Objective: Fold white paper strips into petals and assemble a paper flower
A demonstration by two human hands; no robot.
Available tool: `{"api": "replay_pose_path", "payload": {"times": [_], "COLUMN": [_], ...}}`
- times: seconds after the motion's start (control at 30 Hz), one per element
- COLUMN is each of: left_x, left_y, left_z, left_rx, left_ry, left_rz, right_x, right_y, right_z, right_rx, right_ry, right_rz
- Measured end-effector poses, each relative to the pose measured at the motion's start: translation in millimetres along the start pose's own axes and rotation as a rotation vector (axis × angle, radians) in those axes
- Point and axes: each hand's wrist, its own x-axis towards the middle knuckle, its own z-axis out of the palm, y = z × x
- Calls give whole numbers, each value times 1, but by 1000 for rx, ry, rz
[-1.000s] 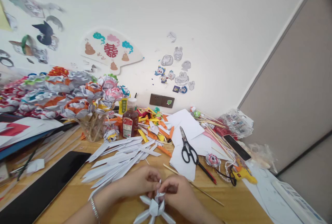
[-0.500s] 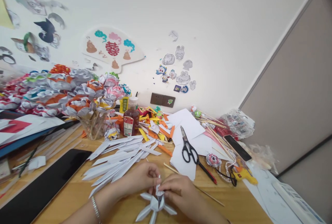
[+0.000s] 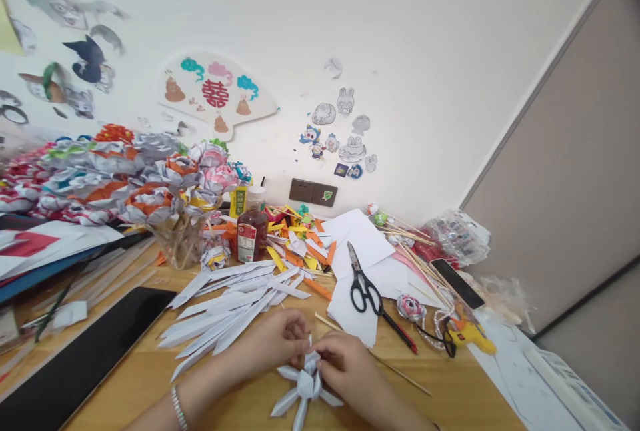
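Observation:
A star-shaped white folded-paper piece with several pointed arms lies just above the wooden table, between my hands. My left hand, a beaded bracelet on its wrist, pinches the upper arm of the piece near its tip. On the other side, my right hand grips the same arm from the right with thumb and fingers. The exact fold under the fingertips is partly hidden. Beyond my left hand, several folded white paper strips are spread in a loose fan.
Black-handled scissors lie on white paper sheets. Paper flowers on sticks crowd the left back, beside a bottle. A black tablet-like slab lies at left. A yellow tool and a phone are at right.
The paper piece has turned slightly and its centre has shifted a little right and up. My right hand's fingers have moved slightly upward; both hands keep hold of its upper arm.

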Motion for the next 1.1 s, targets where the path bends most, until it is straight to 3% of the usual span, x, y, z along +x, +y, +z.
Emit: {"api": "replay_pose_path", "payload": {"times": [0.07,0.2,0.27,0.5,0.73,0.93,1.1], "left_x": [-4,-13,-13,-12,-16,-13,-13], "left_y": [6,11,9,4,11,5,5], "left_z": [-6,-11,-9,-2,4,4,6], "left_rx": [134,254,306,335,431,398,464], "left_ry": [73,-168,-202,-153,-45,-114,-75], "left_rz": [38,37,66,106,164,155,162], "right_x": [1,3,3,4,3,3,3], "right_y": [7,13,12,12,8,5,4], "right_z": [6,13,14,12,9,11,10], "right_rx": [23,125,133,173,252,251,159], "right_ry": [47,90,108,139,97,101,111], "right_rz": [65,126,126,98,198,217,197]}}
